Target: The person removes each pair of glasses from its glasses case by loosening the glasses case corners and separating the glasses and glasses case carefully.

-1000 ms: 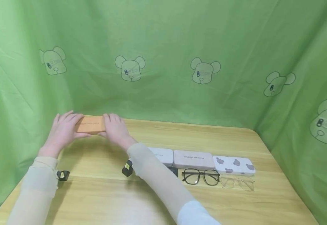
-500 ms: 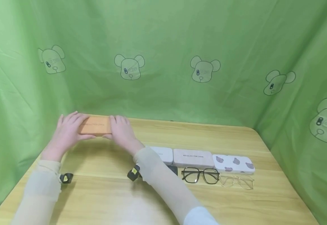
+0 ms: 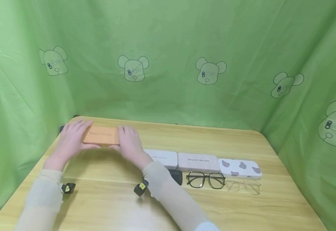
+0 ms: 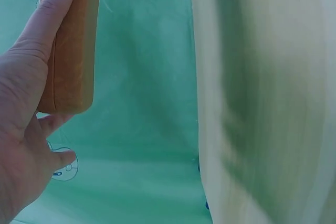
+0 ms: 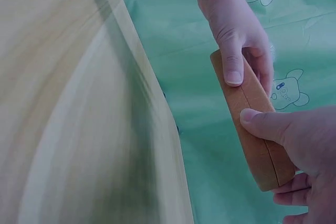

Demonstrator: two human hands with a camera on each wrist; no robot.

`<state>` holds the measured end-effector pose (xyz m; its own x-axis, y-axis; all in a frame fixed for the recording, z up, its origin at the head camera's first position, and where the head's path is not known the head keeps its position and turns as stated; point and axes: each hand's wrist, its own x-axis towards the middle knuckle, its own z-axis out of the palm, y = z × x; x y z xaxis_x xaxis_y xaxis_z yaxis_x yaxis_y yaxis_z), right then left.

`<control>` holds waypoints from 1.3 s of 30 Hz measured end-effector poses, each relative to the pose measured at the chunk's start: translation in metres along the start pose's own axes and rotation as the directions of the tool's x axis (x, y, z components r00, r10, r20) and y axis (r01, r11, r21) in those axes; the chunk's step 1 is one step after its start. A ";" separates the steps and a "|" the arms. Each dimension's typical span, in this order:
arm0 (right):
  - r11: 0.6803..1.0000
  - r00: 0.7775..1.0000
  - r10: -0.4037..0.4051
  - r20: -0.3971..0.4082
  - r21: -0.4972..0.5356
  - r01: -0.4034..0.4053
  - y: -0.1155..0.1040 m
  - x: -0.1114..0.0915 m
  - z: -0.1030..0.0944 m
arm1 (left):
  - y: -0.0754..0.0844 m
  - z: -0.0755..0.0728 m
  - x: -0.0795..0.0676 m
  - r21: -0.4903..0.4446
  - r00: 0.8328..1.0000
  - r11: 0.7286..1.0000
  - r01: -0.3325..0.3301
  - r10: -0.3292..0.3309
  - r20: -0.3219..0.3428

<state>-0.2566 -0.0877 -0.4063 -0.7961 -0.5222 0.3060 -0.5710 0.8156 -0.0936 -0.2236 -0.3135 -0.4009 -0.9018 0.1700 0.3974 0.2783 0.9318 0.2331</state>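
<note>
Both hands hold an orange glasses case [image 3: 101, 135] with lettering on its lid, raised over the far left of the table. My left hand [image 3: 72, 139] grips its left end, thumb along the near side. At the other end, my right hand [image 3: 131, 142] grips it with the fingers over the top and the thumb at the near side. In the right wrist view a seam runs along the side of the orange case [image 5: 260, 157], close to both thumbs, and the lid is closed. The left wrist view shows the case end well apart from the tabletop.
On the wooden table [image 3: 104, 205] a white case [image 3: 168, 159], a pinkish case [image 3: 198, 162] and a bear-print case [image 3: 240, 167] lie in a row. Before them are a black object [image 3: 176, 176], black-framed glasses [image 3: 205, 180] and thin clear-framed glasses [image 3: 243, 186]. Green curtains [image 3: 168, 99] surround the table.
Both hands and the orange case have moved to the right and, lately, nearer to me. The grip on the case stays the same. More of the black object shows beside the right sleeve.
</note>
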 end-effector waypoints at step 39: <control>0.974 0.960 0.195 0.202 0.073 -0.214 0.009 -0.033 0.030 | 0.005 0.044 -0.020 0.020 0.975 0.995 0.094 -0.096 0.199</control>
<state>-0.2416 -0.0702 -0.4455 -0.9161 -0.3921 0.0838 -0.4007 0.8879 -0.2259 -0.2188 -0.2987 -0.4464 -0.9720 0.1400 0.1885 0.1856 0.9499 0.2516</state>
